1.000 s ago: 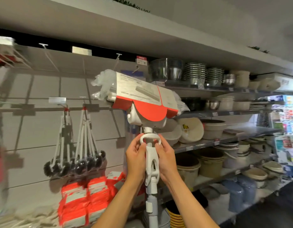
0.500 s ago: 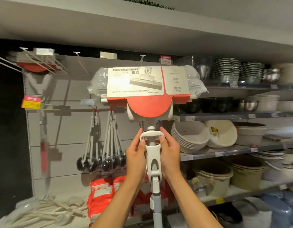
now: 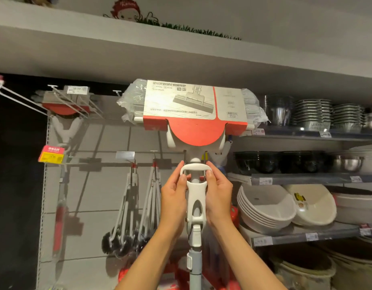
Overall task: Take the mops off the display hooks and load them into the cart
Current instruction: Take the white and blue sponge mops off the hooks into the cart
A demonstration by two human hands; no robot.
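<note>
I hold a white sponge mop [image 3: 195,197] upright in front of the display wall. Its head is wrapped in plastic with a red and grey cardboard sleeve [image 3: 193,109], just under the top shelf. My left hand [image 3: 173,203] grips the left side of the white squeeze handle below the head. My right hand [image 3: 217,200] grips the right side. Another mop [image 3: 63,126] of the same kind hangs head-up on the display hooks [image 3: 24,100] at the upper left. No cart is in view.
Black toilet brushes [image 3: 128,233] hang on pegs left of my hands. Shelves at the right carry steel bowls [image 3: 310,114], dark bowls [image 3: 279,162], white basins [image 3: 264,208] and buckets [image 3: 302,266]. A thick grey shelf [image 3: 181,59] runs overhead. Red packages sit low behind my arms.
The mop has turned square to me and risen nearer the top shelf. My view has swung left, bringing the hanging mop and hooks into sight. Both hands keep their grip.
</note>
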